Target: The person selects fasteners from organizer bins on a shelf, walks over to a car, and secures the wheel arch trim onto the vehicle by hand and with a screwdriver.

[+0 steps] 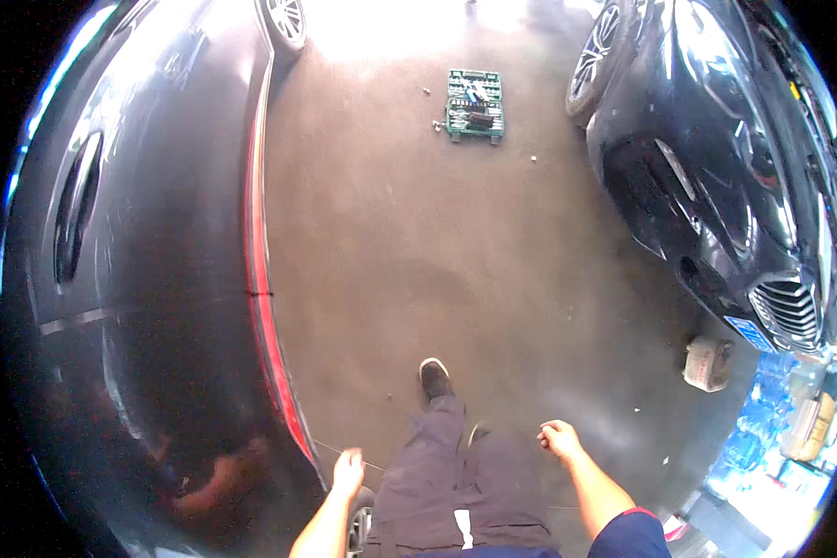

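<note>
Both left hand (pixel 348 475) and right hand (pixel 560 440) hang, fingers (pixel 550 428) half curled yet unclosed, a dark car (pixel 177 251) to their left.

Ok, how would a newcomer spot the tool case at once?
Look at the brown floor between the left car and the black right car. Near its far end lies the green tool case. It is spread open, showing rows of tools, unlike the tiny loose bits beside it.

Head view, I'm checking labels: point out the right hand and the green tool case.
Right hand (pixel 560 439), head view: middle of the hand.
Green tool case (pixel 475 138), head view: its near rim.
</note>
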The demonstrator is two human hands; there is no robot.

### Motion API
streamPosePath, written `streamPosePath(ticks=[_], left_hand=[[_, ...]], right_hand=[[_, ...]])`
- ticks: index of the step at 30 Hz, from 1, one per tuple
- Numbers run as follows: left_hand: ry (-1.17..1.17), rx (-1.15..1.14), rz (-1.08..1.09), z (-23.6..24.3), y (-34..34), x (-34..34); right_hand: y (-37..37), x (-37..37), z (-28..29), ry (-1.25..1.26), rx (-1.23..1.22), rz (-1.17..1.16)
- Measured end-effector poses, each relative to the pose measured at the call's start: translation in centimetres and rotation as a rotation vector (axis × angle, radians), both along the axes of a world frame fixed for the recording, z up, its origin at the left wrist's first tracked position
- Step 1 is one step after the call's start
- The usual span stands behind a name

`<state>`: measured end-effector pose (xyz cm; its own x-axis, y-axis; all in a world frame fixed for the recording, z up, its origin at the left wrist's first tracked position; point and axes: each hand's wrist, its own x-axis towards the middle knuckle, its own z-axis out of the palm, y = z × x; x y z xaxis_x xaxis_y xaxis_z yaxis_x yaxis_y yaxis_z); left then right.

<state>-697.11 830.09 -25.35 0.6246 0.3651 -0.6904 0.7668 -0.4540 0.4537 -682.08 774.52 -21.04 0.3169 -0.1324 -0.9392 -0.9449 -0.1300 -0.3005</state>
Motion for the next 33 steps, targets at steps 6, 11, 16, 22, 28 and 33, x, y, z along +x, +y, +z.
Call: streamPosePath(ticks=[6,11,16,22,28,33], left_hand=[[-0.036,-0.316,0.214,10.7,-2.8,33.6],[0.156,-0.035,0.177,8.2,0.8,39.5],[0.409,0.048,-0.095,7.9,1.2,46.3],[0.396,-0.029,-0.187,6.6,-3.2,63.6],[0.172,-0.013,-0.202,0.7,-3.0,84.2],[0.456,-0.255,0.094,1.3,-3.2,85.0]], right_hand=[[-0.7,11.1,-1.1,0.156,-0.041,-0.115],[0.8,26.9,-3.5,0.147,-0.05,0.028],[1.6,48.5,-4.4,-0.119,-0.016,-0.036],[0.8,71.9,-2.3,-0.175,0.044,0.047],[1.0,90.0,-13.4,-0.217,-0.063,-0.007],[1.0,101.2,-28.0,-0.435,-0.431,0.662]])
